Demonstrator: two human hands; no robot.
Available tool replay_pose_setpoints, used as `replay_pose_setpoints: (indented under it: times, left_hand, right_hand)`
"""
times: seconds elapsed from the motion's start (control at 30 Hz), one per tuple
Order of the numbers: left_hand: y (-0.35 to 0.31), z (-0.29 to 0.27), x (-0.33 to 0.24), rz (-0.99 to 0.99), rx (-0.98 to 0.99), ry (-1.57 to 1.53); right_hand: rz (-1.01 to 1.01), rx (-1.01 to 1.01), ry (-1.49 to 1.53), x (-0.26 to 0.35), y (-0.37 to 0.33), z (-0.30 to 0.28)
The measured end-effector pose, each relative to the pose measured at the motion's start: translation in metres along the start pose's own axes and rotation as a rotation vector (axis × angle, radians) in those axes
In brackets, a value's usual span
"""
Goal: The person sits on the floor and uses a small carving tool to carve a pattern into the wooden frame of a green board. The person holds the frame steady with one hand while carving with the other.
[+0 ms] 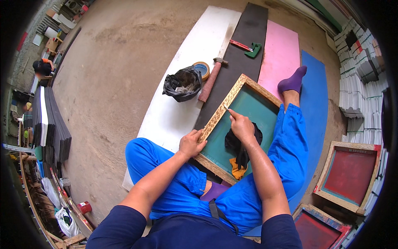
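- Centre: framed screen [262,91], with the left hand [192,143] at its left edge and the right hand [242,126] over its middle; cloth [233,141] inside the frame, partly beneath the right forearm.
- Right of the framed screen: right leg [290,133].
- Upper centre: bag [180,89] on the leftmost floor sheet [166,120]; tape roll [207,72] just behind it.
- Right of both: hammer [210,81], along the border with the second floor sheet [248,25].
- Farther up, on that second sheet: utility knife [240,45].
- Right edge: stacked sheets [352,95]; below, two further screens [340,199].
- Left edge, mid-height: sheet stack [58,124].
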State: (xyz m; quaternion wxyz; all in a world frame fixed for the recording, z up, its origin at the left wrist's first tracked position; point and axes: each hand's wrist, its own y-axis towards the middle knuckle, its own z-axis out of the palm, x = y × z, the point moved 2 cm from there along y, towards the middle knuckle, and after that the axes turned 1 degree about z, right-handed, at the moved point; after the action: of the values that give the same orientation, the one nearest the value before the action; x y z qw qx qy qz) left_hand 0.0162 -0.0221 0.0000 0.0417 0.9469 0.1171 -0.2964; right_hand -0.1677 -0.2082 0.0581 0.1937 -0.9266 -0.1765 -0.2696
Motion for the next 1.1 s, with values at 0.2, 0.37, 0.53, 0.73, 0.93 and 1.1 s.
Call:
replay_pose_setpoints:
  times: [0.2, 0.37, 0.53, 0.73, 0.93, 1.1]
  left_hand:
    - [-0.002, -0.001, -0.001, -0.001, -0.010, -0.010]
    - [-0.003, -0.002, -0.002, -0.015, -0.001, -0.019]
    - [-0.004, -0.002, 0.000, 0.002, -0.018, -0.014]
    - [-0.001, 0.002, 0.000, 0.014, -0.042, -0.024]
    - [-0.003, -0.002, 0.002, -0.033, 0.000, 0.010]
    - [-0.002, 0.001, 0.000, -0.010, -0.006, -0.003]
  right_hand:
    - [0.075, 0.117, -0.239, 0.032, 0.001, -0.006]
    - [0.098, 0.098, -0.128, 0.030, 0.001, 0.006]
    - [0.008, 0.081, -0.002, 0.004, 0.003, 0.002]
    - [0.134, 0.104, 0.597, -0.037, 0.020, 0.040]
    - [0.202, 0.105, 0.763, -0.030, 0.029, 0.039]
    - [0.275, 0.177, 0.545, -0.021, 0.012, 0.019]
